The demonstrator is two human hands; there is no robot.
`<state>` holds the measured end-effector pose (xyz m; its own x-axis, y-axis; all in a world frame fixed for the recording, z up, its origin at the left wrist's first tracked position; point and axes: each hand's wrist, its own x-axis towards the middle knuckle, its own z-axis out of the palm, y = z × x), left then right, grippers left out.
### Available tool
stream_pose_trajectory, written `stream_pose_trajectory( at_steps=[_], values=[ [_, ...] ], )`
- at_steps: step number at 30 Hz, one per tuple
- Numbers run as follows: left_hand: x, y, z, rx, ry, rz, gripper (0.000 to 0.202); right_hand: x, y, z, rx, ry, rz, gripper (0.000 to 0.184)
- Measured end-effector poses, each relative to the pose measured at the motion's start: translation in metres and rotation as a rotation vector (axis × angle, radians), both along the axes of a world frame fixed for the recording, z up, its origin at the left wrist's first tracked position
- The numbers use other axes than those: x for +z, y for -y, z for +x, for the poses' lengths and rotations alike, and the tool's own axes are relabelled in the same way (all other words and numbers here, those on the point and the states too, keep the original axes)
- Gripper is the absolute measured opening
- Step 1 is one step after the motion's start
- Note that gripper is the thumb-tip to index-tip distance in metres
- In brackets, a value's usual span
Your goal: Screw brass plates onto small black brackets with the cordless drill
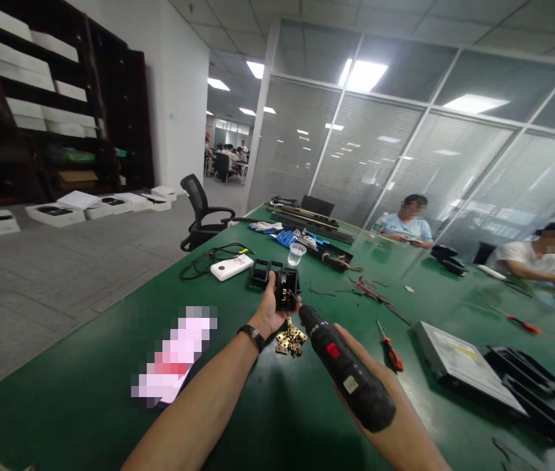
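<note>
Black box [287, 281] is being held up by the left hand [271, 309], over the green table [95, 366] and just behind a small pile of gold metal pieces [290, 340]. In the head view, the work is being shown partway along, as far as can be judged. Some gold bits [285, 296] are being held inside the box, so a part of the job looks done there. Whether they are being kept tight by screws cannot be told, as they are too small. Many gold pieces are being left loose in the pile, so more may be waiting to be used. More black boxes [260, 273] are being kept on the table just behind, and what is in them cannot be made out.

The box is being gripped by the left fingers, which are being kept curled around its near end and side, with no more room than the box needs. A black drill [336, 356] is being held by the right hand [369, 360]. The right fingers are being partly hidden by the drill, but they seem to be closed around it. The drill's front end is being pointed at the box. Whether the box is being touched by its tip cannot be told. An orange and black screwdriver [392, 353] is being left on the table, to the right of the drill.
</note>
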<state>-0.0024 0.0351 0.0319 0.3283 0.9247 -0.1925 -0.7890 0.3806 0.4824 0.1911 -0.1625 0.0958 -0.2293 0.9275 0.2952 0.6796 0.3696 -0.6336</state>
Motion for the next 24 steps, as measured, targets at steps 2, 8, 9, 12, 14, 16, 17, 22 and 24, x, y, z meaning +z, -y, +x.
stream_pose_trajectory(
  at_steps=[2, 8, 9, 12, 14, 16, 17, 22, 24],
  values=[
    [0.000, -0.001, -0.002, 0.004, 0.018, -0.022, 0.068, 0.003, -0.002, -0.005, -0.001, 0.032, -0.005, 0.076],
    [-0.001, -0.003, -0.003, 0.024, -0.005, 0.016, 0.069, -0.012, 0.002, -0.016, -0.024, -0.013, 0.001, 0.075],
    [-0.002, -0.003, -0.002, 0.037, -0.016, 0.033, 0.069, -0.016, 0.003, -0.016, -0.027, -0.019, 0.001, 0.074],
    [-0.004, -0.004, 0.001, 0.041, -0.073, 0.076, 0.070, -0.021, 0.005, -0.013, -0.032, -0.023, -0.023, 0.075],
    [-0.005, -0.004, 0.003, 0.034, -0.092, 0.077, 0.070, -0.021, 0.005, -0.011, -0.033, -0.024, -0.022, 0.078],
    [-0.005, -0.004, 0.003, 0.019, -0.103, 0.076, 0.068, -0.020, 0.005, -0.010, -0.036, -0.022, -0.008, 0.081],
    [-0.005, -0.004, 0.004, 0.009, -0.106, 0.075, 0.068, -0.020, 0.005, -0.010, -0.037, -0.016, -0.004, 0.082],
    [-0.006, -0.004, 0.005, 0.002, -0.098, 0.061, 0.067, -0.019, 0.004, -0.010, -0.046, 0.041, -0.006, 0.086],
    [-0.007, -0.005, 0.005, 0.009, -0.095, 0.059, 0.067, -0.020, 0.005, -0.010, -0.040, 0.060, 0.000, 0.089]
  ],
)
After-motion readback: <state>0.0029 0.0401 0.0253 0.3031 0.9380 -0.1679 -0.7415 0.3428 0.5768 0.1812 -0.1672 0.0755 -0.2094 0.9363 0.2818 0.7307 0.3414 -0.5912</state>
